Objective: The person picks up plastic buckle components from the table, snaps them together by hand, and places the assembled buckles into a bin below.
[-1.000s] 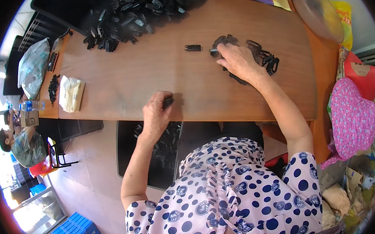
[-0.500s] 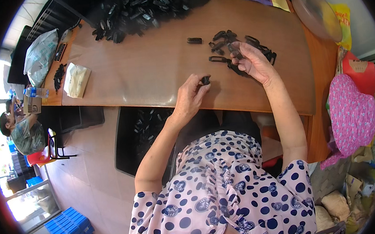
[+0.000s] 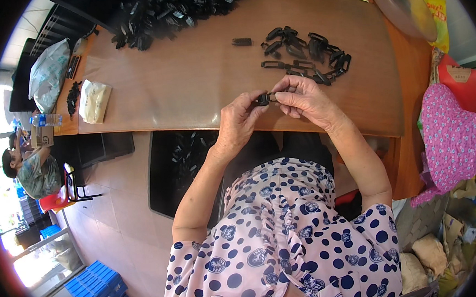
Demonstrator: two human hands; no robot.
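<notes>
A small black plastic buckle piece (image 3: pixel 265 98) is pinched between the fingertips of both hands, held just above the near edge of the brown wooden table (image 3: pixel 189 85). The left hand (image 3: pixel 238 121) is closed on the piece's left end, thumb and forefinger pressed together around it. The right hand (image 3: pixel 303 97) is closed on the right end, its fingers curled in and its thumb laid against the piece; whether a second part is held in it cannot be told. The two hands are touching at the fingertips, and both forearms are raised from the lower edge over a dotted pink-and-navy blouse (image 3: pixel 283 239).

Just beyond the right hand, a loose cluster of black plastic buckle frames and clips (image 3: pixel 306 52) is spread on the table top, with a single black clip (image 3: pixel 241 41) lying apart to its left. Along the far edge of the table a large heap of black plastic parts (image 3: pixel 167 7) is piled. At the table's left end a folded pale cloth (image 3: pixel 94 100) is set beside a grey plastic bag (image 3: pixel 48 73). Under the table, in front of the knees, a dark bin holding more black parts (image 3: pixel 186 157) is seen. A pink flowered hat (image 3: pixel 452 139) is placed to the right of the table, and another person (image 3: pixel 29 168) is seated at far left.
</notes>
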